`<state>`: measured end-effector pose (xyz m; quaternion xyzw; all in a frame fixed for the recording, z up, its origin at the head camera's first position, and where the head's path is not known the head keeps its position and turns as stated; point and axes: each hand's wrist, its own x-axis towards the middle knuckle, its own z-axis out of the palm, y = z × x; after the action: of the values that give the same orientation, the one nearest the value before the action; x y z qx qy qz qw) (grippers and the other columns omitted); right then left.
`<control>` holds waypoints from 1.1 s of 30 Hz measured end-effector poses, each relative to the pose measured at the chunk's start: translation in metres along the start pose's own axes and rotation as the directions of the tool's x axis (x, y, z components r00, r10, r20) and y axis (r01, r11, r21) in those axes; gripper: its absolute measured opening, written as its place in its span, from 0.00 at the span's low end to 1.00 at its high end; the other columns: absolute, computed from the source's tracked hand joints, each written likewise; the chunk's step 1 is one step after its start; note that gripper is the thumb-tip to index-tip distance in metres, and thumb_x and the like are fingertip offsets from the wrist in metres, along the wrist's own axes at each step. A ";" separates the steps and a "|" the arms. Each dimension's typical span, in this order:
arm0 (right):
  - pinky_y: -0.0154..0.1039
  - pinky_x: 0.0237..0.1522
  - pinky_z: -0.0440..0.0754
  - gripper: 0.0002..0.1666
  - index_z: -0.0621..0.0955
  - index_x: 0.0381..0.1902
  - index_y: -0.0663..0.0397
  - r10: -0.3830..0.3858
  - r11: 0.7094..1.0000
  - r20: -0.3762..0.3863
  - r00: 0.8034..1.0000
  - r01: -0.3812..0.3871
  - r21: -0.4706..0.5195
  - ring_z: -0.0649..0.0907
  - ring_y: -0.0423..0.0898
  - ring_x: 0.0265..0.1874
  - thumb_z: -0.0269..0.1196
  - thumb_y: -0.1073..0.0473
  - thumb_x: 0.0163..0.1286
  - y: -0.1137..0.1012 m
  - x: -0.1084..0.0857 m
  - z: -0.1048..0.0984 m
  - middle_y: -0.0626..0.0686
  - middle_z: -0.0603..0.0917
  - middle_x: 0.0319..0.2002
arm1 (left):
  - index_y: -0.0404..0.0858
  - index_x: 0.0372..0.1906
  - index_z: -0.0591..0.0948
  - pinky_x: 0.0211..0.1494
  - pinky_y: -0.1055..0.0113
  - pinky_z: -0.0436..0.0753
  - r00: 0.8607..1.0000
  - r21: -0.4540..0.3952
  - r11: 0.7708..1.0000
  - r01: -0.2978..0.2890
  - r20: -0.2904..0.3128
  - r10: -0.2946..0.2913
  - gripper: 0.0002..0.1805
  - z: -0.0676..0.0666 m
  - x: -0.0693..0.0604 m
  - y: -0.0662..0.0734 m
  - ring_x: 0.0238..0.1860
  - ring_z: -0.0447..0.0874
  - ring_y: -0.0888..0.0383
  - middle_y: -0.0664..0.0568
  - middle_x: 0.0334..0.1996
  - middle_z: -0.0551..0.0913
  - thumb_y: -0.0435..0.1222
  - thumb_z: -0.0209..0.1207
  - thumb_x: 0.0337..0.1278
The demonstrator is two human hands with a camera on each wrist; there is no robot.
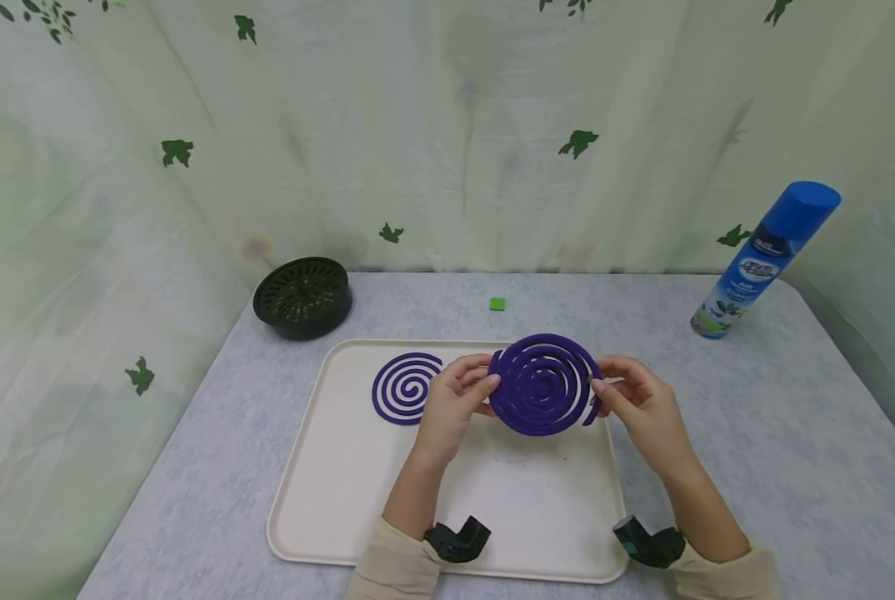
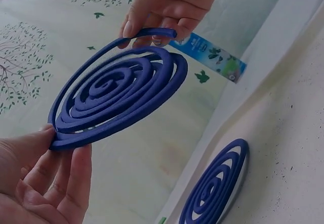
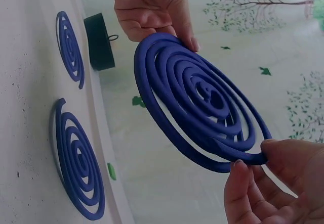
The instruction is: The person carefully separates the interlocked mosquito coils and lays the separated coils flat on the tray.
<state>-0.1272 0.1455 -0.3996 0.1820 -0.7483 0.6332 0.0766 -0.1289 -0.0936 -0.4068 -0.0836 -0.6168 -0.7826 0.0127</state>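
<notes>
Both hands hold up a purple mosquito coil point(image 1: 522, 408) above the tray, its flat face tilted. Its rings overlap closely, and it looks like two coils nested together. The left hand point(image 1: 447, 408) pinches one edge between thumb and fingers. At the opposite edge, near a loose outer end, the right hand point(image 1: 638, 408) pinches it likewise. One more coil point(image 1: 410, 389) lies flat on the white tray point(image 1: 522, 525), partly covered by the left hand in the head view. The right wrist view shows two coils on the tray, a farther coil point(image 3: 71, 52) and a nearer coil point(image 3: 81, 163).
A dark round slotted container point(image 1: 302, 296) stands at the table's back left. At the back right is a blue air freshener can point(image 1: 755, 267). A small green square point(image 1: 497, 304) lies behind the tray. A leaf-printed curtain point(image 1: 447, 133) hangs behind the table.
</notes>
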 end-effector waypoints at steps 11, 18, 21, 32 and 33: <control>0.37 0.29 0.82 0.22 0.69 0.58 0.59 0.092 0.995 0.062 0.994 -0.094 0.032 0.80 0.47 0.24 0.54 0.65 0.66 0.000 0.000 -0.001 0.59 0.81 0.30 | 0.27 0.48 0.75 0.25 0.68 0.81 1.000 0.001 1.000 -0.011 -0.003 0.012 0.16 -0.004 0.001 -0.003 0.28 0.79 0.60 0.50 0.32 0.80 0.26 0.58 0.53; 0.42 0.30 0.82 0.24 0.67 0.61 0.58 0.101 0.992 0.129 0.987 -0.110 0.062 0.83 0.49 0.27 0.53 0.65 0.67 0.001 0.001 -0.002 0.66 0.80 0.33 | 0.27 0.47 0.77 0.25 0.68 0.82 0.999 0.039 0.999 -0.034 -0.010 0.034 0.15 -0.007 0.001 -0.004 0.27 0.77 0.60 0.48 0.32 0.78 0.27 0.59 0.52; 0.43 0.28 0.82 0.26 0.65 0.62 0.59 0.094 0.992 0.167 0.981 -0.107 0.074 0.83 0.49 0.26 0.54 0.67 0.66 0.002 0.001 -0.002 0.65 0.81 0.32 | 0.27 0.46 0.78 0.24 0.68 0.81 0.999 0.039 0.999 -0.035 -0.016 0.035 0.15 -0.008 0.001 -0.003 0.26 0.77 0.60 0.49 0.28 0.78 0.27 0.59 0.52; 0.48 0.26 0.81 0.28 0.65 0.62 0.58 0.169 0.949 0.194 0.966 -0.213 0.234 0.83 0.52 0.24 0.56 0.67 0.64 0.007 0.000 0.000 0.62 0.82 0.30 | 0.26 0.46 0.77 0.23 0.71 0.80 1.000 0.012 1.000 -0.007 -0.016 0.008 0.15 -0.010 0.002 -0.003 0.26 0.77 0.61 0.52 0.26 0.79 0.27 0.59 0.52; 0.48 0.26 0.81 0.28 0.66 0.62 0.58 0.165 0.947 0.194 0.967 -0.210 0.242 0.83 0.52 0.24 0.56 0.68 0.64 0.007 0.000 0.000 0.61 0.82 0.30 | 0.25 0.47 0.77 0.23 0.71 0.80 1.000 0.006 1.000 -0.004 -0.014 0.004 0.15 -0.010 0.002 -0.003 0.26 0.77 0.61 0.52 0.26 0.80 0.27 0.58 0.52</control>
<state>-0.1298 0.1463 -0.4063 0.1721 -0.6764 0.7124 -0.0735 -0.1324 -0.1023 -0.4115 -0.0793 -0.6188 -0.7813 0.0187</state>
